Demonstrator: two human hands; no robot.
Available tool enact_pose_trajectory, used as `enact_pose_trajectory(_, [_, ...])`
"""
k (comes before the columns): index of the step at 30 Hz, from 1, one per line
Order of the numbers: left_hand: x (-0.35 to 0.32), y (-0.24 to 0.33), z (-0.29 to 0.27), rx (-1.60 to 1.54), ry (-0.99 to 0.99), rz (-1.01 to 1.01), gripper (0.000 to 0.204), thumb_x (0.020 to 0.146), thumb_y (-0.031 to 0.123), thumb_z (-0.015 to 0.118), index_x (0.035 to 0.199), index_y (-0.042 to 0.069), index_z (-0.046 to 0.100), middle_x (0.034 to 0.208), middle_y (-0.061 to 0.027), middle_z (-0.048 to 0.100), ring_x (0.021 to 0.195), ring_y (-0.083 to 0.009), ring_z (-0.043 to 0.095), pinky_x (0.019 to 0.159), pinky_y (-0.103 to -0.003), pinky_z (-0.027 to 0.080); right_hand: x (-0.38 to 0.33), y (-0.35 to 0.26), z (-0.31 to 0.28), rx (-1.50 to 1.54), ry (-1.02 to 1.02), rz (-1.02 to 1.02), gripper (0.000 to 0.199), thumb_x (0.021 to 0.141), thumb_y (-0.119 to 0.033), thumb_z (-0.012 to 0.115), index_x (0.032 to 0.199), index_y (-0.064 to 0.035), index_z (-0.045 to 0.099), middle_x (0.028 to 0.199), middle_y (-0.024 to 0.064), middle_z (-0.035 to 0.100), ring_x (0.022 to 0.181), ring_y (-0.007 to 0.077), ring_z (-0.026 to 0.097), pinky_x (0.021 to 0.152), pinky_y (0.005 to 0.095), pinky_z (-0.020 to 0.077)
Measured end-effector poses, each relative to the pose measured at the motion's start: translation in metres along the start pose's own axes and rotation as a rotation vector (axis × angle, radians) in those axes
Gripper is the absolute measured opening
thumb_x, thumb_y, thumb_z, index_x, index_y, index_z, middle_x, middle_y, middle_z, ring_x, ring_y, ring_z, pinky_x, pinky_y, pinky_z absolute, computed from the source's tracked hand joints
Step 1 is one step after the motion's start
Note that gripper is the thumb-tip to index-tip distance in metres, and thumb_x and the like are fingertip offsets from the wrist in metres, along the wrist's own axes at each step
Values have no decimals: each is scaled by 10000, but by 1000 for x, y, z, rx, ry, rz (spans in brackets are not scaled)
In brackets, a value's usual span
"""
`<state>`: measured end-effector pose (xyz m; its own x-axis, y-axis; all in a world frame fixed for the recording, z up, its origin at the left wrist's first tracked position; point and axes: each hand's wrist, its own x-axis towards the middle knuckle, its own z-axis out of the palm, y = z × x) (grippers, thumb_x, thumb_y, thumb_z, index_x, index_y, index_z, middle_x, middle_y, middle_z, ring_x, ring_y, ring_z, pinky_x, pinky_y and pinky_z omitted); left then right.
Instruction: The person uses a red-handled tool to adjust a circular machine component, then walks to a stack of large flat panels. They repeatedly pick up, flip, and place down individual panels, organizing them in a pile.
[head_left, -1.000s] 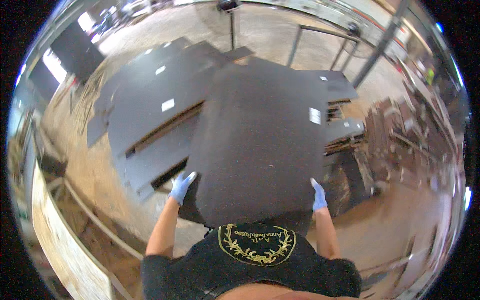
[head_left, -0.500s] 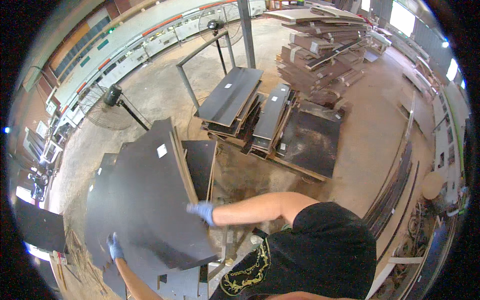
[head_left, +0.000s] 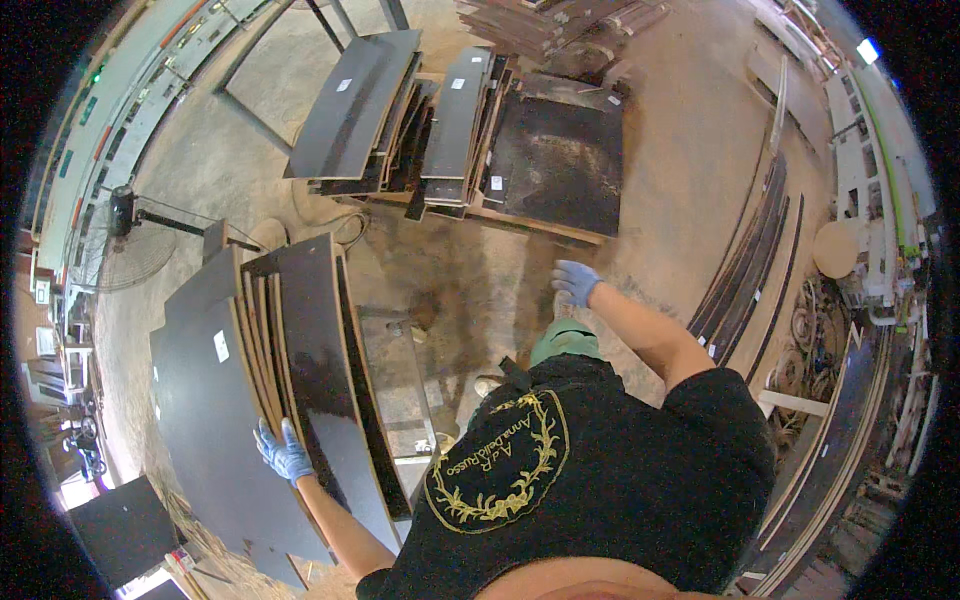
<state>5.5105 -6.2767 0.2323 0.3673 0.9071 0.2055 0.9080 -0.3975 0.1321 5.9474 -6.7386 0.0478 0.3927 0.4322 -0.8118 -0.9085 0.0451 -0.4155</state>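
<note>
A stack of large dark boards (head_left: 200,350) stands at the left, leaning in several layers. A white label (head_left: 221,346) sticks to its front face. My left hand (head_left: 287,456), in a blue glove, rests against the right edges of the front boards with its fingers spread. Just right of it, another dark board (head_left: 318,370) stands with its pale edge showing. My right hand (head_left: 576,283), also in a blue glove, is held out over the floor, away from the boards. Its fingers are stretched and nothing is in it.
Ahead, a low stack (head_left: 545,215) carries dark panels. Long dark strips (head_left: 745,260) lie along the right. A standing fan (head_left: 122,210) is at the far left, and a metal frame (head_left: 250,115) rises behind the panels. A metal bar (head_left: 418,375) lies beside the leaning boards.
My right hand has come off the boards and swung right. My left hand has shifted to the front boards' right edges. The front boards now stand more upright, and the view has tilted down.
</note>
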Motion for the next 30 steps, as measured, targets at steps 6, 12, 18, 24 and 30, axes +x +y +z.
enact_pose_trajectory(6, [-33,255,64,-650,167,318,483,759,302,683,1148,58,533,1244,-126,463,1167,-273,424,997,-389,339,55,-58,-135,68,299,106,381,875,-440,437,1195,-240,487,1213,-8,510,1005,205,473,816,492,368])
enact_pose_trajectory(12, [-39,380,227,-750,-590,220,520,785,218,668,1230,57,453,1259,-104,470,1164,-221,440,1000,-331,319,124,-110,-112,-74,227,143,436,854,-425,487,1194,-152,502,1267,41,482,1139,233,448,920,441,351])
enact_pose_trajectory(18, [-51,499,341,-550,-1196,97,657,805,342,629,1326,55,347,1357,-135,382,1235,-257,389,1005,-338,316,204,-115,-139,-266,473,156,485,802,-388,590,1223,-175,480,1230,62,491,1114,255,450,864,483,373])
enact_pose_trajectory(24, [-34,550,538,-177,-1201,160,735,777,466,607,1341,82,332,1380,-129,358,1232,-296,388,1002,-352,313,304,-52,-290,-195,826,151,752,721,-350,693,1348,-163,322,1304,108,416,1152,319,413,818,549,395])
enact_pose_trajectory(30, [6,656,702,-12,-1072,168,822,738,570,578,1342,69,335,1359,-142,384,1210,-299,416,967,-376,352,400,-17,-434,-437,1111,-44,899,667,-371,743,1351,-13,282,1307,154,406,1175,283,414,941,389,361])
